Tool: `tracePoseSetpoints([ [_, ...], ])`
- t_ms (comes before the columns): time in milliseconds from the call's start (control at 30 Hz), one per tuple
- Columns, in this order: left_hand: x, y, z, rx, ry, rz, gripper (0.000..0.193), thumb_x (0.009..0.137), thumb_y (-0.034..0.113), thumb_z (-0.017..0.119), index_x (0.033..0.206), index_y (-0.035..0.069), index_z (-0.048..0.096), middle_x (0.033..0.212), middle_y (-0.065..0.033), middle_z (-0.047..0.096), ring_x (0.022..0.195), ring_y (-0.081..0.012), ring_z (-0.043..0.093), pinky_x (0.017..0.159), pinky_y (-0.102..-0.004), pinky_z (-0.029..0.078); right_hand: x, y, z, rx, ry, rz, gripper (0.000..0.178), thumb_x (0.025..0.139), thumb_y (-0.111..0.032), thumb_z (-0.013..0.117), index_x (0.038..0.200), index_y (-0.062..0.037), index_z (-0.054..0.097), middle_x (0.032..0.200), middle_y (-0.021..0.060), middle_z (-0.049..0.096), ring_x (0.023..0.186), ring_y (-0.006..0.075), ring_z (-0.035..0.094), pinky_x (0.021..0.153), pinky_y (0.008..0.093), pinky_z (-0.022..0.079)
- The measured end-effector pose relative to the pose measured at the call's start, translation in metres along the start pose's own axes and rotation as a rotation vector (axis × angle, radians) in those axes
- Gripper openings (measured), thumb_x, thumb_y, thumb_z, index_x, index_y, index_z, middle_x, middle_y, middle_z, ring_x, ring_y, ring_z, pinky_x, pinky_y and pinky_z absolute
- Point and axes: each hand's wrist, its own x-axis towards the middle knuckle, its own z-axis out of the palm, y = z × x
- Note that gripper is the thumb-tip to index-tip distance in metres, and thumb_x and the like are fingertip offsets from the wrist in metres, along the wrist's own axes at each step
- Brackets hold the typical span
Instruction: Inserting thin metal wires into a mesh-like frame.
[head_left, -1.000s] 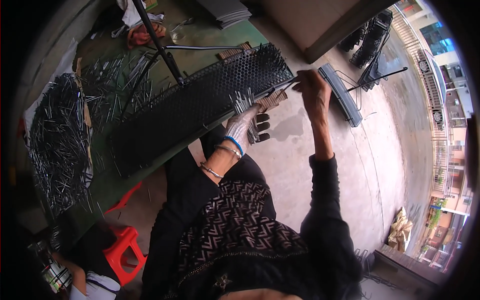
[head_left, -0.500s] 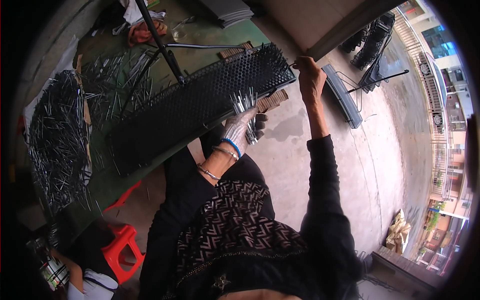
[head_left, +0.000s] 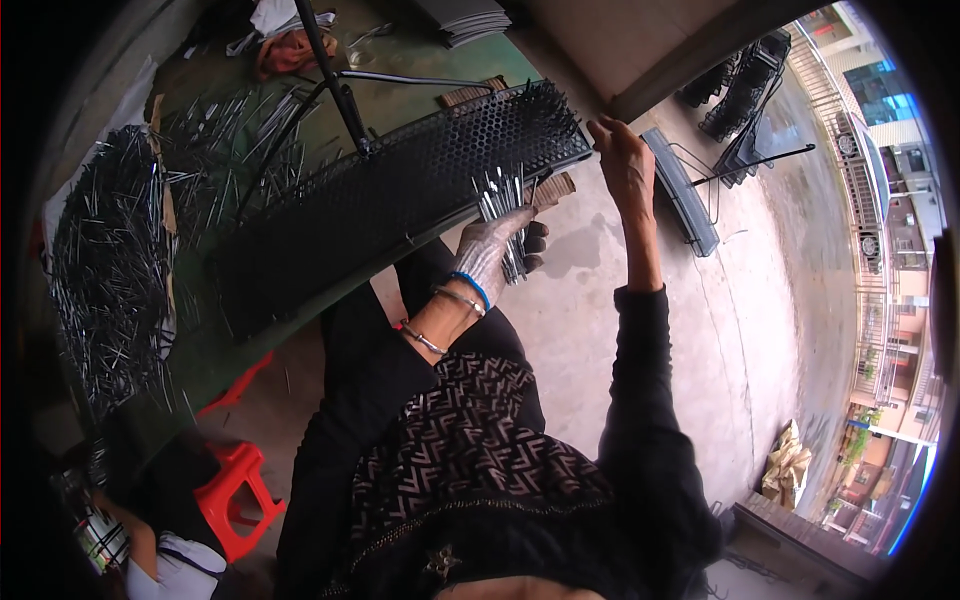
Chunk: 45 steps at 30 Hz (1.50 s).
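The fingers of my gloved left hand (head_left: pixel 488 248) are wrapped round a bundle of thin metal rods (head_left: pixel 500 192), by the near edge of a long black honeycomb rack (head_left: pixel 430 150). My bare right hand (head_left: pixel 628 165) is just beyond the rack's right end, fingers curled; I cannot tell whether they pinch anything. Left of the rack, loose rods (head_left: pixel 110 280) lie heaped on the green counter (head_left: pixel 205 345).

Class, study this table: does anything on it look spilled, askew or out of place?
Yes: loose thin rods lie strewn at odd angles across the green table beside the main heap, unlike the bundle aligned in the left hand.
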Motion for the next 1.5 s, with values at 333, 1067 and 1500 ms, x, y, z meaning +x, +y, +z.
tracePoseSetpoints([
  [333,-0.012,0.004,0.006,0.189,0.066,-0.015,0.025,0.082,0.025,0.068,0.096,0.004,0.068,0.083,-0.0076,0.07,0.067,-0.0148,0.066,0.054,-0.0287,0.05,-0.047,-0.035,-0.024,0.838,-0.762,0.294,0.027,0.09,-0.02,0.061,0.099,0.0046,0.066,0.081,0.0066,0.064,0.069,0.0122,0.059,0.063,0.0258,0.048],
  [1067,0.0,-0.004,-0.007,0.359,0.156,0.01,0.025,0.082,0.024,0.068,0.093,0.002,0.068,0.076,-0.0066,0.071,0.048,-0.0109,0.059,0.041,-0.0241,0.046,-0.048,-0.027,-0.027,0.913,-0.624,0.39,0.03,0.093,-0.019,0.059,0.105,0.0079,0.064,0.084,0.0105,0.067,0.075,0.0157,0.065,0.071,0.0262,0.053],
  [1500,0.018,-0.01,-0.022,-0.094,0.047,-0.028,0.021,0.09,0.022,0.061,0.104,0.007,0.063,0.092,-0.01,0.067,0.078,-0.0215,0.065,0.069,-0.0382,0.056,0.006,0.001,-0.013,0.447,0.066,0.074,0.017,0.091,-0.01,0.057,0.098,0.0011,0.067,0.078,0.007,0.07,0.072,0.0109,0.067,0.067,0.0226,0.05],
])
